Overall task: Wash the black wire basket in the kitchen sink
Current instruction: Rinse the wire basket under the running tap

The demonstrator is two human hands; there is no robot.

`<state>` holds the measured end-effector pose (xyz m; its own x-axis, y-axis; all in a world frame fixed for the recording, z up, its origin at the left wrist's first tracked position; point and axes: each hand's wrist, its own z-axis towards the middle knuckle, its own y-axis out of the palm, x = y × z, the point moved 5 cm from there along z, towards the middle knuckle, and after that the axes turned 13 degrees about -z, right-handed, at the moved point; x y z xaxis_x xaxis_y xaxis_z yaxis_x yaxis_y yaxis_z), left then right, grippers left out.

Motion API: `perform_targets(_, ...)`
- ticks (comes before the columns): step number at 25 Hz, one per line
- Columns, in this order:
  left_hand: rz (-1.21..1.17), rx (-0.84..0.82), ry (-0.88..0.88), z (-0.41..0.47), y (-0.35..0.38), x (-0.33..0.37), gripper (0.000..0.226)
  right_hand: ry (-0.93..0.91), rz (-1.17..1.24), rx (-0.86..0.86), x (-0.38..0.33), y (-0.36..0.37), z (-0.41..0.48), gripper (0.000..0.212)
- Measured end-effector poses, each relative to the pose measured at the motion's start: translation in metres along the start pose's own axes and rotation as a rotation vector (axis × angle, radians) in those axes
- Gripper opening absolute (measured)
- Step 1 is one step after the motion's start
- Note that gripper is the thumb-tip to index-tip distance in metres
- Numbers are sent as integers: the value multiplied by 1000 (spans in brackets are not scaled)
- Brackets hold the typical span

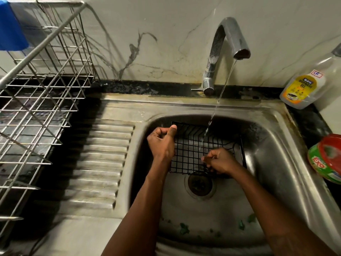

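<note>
Both hands hold the basket (191, 152) under running water (224, 85).
The left hand (162, 143) curls round its left rim, thumb up; the blurred right hand (221, 161) seems to pinch the near-edge wires. The basket lies between them in the sink (276, 154): probably light, stiff and slippery when wet, so best held by the rim.

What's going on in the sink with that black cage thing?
A person is rinsing a black wire basket in the sink. The left hand grips its far left corner, the right hand holds its near edge. The tap runs water onto it. The dishwash gel bottle stands aside on the counter.
</note>
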<state>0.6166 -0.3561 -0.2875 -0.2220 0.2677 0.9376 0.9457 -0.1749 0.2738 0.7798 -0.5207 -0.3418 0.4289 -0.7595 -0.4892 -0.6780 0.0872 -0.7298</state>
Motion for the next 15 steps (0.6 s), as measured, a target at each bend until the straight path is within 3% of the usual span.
perform_targets(4, 14, 109, -269, 2, -4, -42, 21, -139, -288, 23, -1, -7, -12, 30)
perform_targets(10, 164, 156, -550, 9, 0, -41, 22, -339, -375, 19, -48, -41, -40, 64)
perform_targets(15, 253, 21, -692, 27, 21, -31, 29, -500, -621, 363, -89, -68, -55, 60)
